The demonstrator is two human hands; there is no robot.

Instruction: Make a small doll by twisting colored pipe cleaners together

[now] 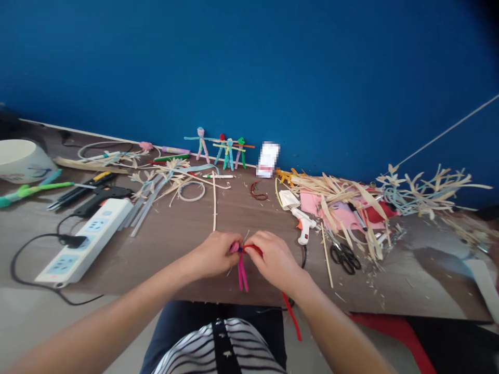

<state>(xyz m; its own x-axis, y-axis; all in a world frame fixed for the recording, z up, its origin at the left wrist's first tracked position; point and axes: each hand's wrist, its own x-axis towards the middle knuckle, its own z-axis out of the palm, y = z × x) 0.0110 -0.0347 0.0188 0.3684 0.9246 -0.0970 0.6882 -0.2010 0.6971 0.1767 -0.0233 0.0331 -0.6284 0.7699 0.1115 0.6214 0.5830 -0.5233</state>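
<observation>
- Head view, and here we go: the left hand (pixel 213 254) was pinched tight at the fingertips around a bright pink fuzzy pipe cleaner (pixel 243 275), right over the front of the table.
- The right hand (pixel 273 261) came in just beside it, its fingers closed narrowly on a red fuzzy pipe cleaner (pixel 291 317) where it met the pink one.
- The two hands were nearly touching, with the work caught between them. The pink pipe cleaner was bent into two legs hanging side by side, and a small pink tuft poked out by the left thumb.
- The red pipe cleaner wrapped across the pink at the join, and its long tail dropped past the table's front edge. A dark twist showed at the join, too small to tell more.
- Up ahead on the brown tabletop (pixel 163 265), four small pipe-cleaner figures (pixel 228 149) stood in a group by the blue wall (pixel 249 67).
- Off to the left were a white power strip (pixel 83 241) and a black glue gun (pixel 103 200).
- Over on the right, a white-and-orange glue gun (pixel 304 227) and black-handled scissors (pixel 345 258) sat by a heap of pale wood-like strips (pixel 335 189).
</observation>
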